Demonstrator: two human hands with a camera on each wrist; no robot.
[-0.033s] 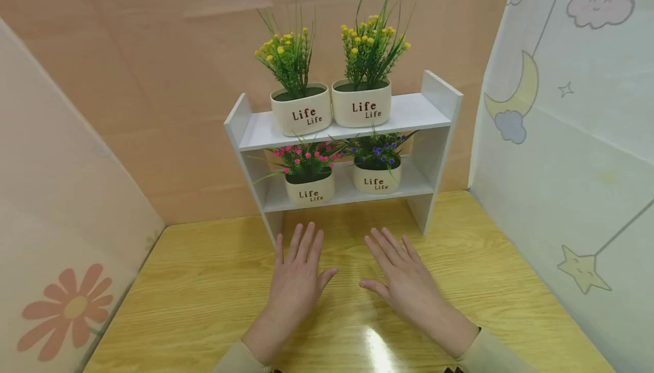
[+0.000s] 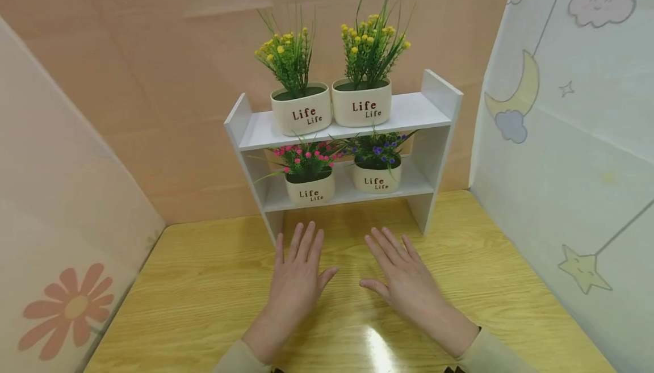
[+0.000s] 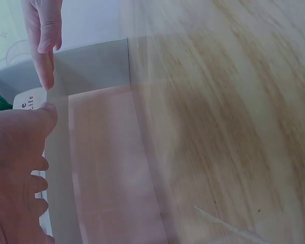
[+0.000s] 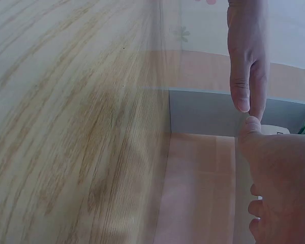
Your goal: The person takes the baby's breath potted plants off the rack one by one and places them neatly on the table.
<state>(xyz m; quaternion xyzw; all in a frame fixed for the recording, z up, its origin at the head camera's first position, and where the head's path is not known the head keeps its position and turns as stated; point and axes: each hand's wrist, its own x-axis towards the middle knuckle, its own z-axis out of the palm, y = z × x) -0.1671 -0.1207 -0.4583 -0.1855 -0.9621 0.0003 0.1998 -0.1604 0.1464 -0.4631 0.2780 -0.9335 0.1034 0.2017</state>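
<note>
Wooden table (image 2: 194,288), left hand (image 2: 296,279) and right hand (image 2: 406,282) outspread before shelf (image 2: 419,110) of four "Life Life" pots (image 2: 361,103)

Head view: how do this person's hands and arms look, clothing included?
The left hand and right hand are bare, with no gloves or rings visible. Pale beige sleeves end near the wrists; small black bits beside them are unidentifiable.
</note>
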